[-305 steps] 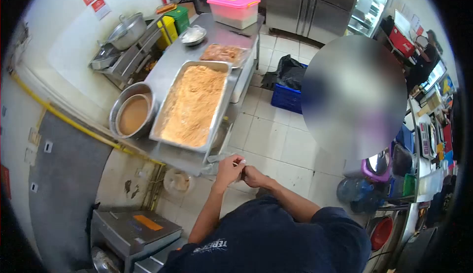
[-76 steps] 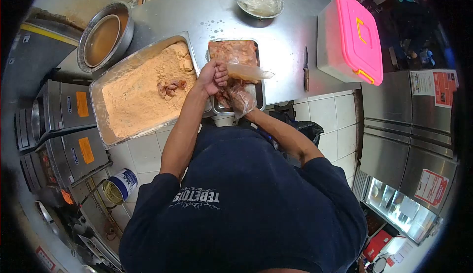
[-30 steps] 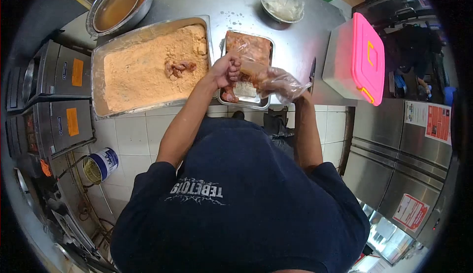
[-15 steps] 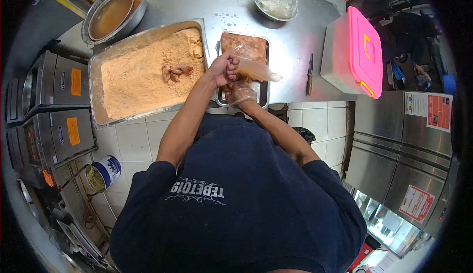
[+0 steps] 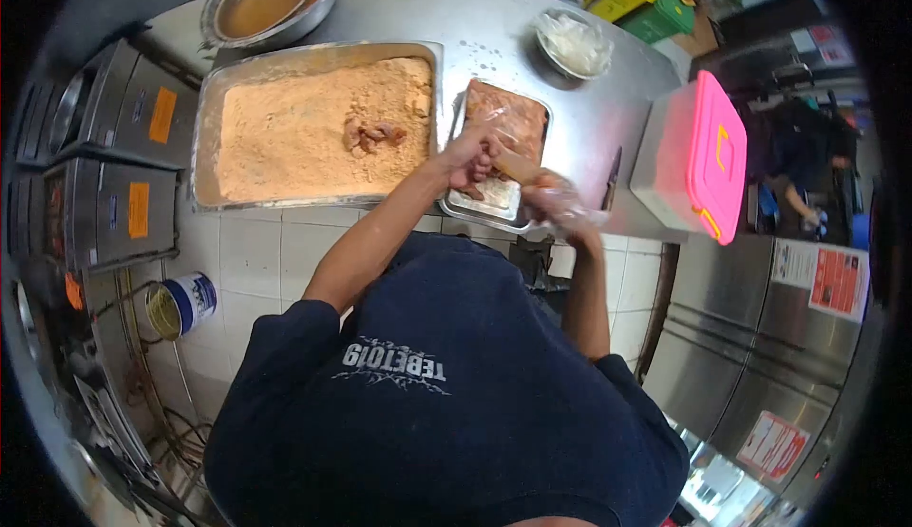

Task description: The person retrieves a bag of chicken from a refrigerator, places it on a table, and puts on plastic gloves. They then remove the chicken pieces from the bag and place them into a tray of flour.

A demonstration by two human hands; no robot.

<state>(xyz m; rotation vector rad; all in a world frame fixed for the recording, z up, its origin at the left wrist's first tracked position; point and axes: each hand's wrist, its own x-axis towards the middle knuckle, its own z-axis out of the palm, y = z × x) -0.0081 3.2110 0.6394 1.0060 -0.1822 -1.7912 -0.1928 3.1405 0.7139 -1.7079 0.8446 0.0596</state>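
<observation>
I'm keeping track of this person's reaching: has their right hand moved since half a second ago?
Yes. Against the meat tray, the right hand has shifted rightward, from over its near part to its right edge.

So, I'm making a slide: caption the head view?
Bare left hand and plastic-covered right hand over a tray of meat, beside a pan of orange powder.

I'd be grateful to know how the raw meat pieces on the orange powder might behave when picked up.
The meat pieces look soft and irregular, so they would probably flop. Their moist-looking surface suggests slipperiness, though powder may add grip.
</observation>
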